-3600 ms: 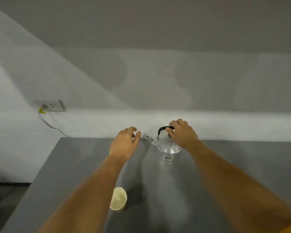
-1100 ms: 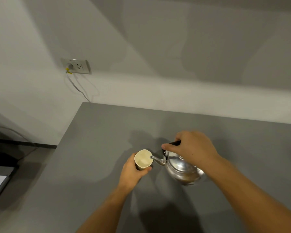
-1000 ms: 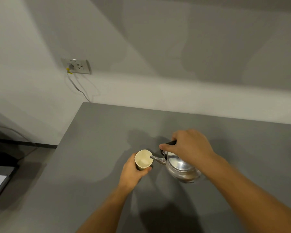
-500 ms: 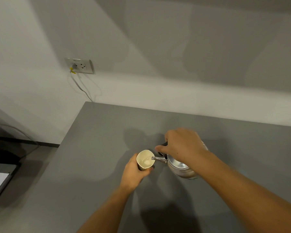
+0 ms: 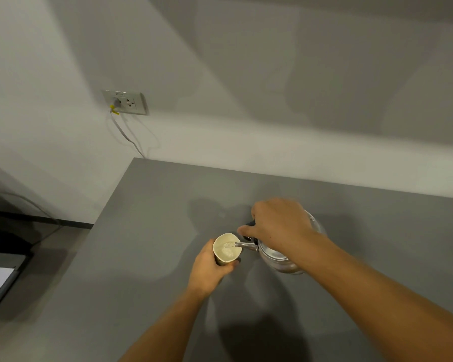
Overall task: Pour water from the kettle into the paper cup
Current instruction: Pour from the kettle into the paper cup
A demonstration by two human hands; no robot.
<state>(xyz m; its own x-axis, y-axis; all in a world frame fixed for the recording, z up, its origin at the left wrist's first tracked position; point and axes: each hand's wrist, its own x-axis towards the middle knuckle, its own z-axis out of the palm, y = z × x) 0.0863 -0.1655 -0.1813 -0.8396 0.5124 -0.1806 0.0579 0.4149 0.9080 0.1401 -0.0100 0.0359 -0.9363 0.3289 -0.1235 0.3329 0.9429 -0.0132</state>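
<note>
Head view shows the pour under way above a grey tabletop [image 5: 147,231]. The paper cup [image 5: 226,249] is held off the surface by the left hand [image 5: 211,269], whose fingers [image 5: 230,265] are wrapped closed around its lower wall, the open mouth turned up and slightly toward the camera. Just to its right, the metal kettle [image 5: 280,257] is carried by the right hand [image 5: 279,223], which is clenched shut on the dark handle [image 5: 247,227] at the top. The spout [image 5: 246,246] is laid over the right side of the cup's rim, and pale, glinting water can be made out inside the cup below its tip. Compared with a second ago, the kettle has been tipped further toward the cup, so that more of its body is hidden behind the right hand and its far side is raised; the spout tip has been brought from the rim's edge to inside the mouth, and the water has appeared. From this it is judged that the main step is now being carried out and that the cup is only partly filled. Care is called for in levelling the kettle before the rim is reached, since the thin cup could be squeezed or overfilled. A wall socket [image 5: 126,102] with a plugged cable is seen far left, well apart.
</note>
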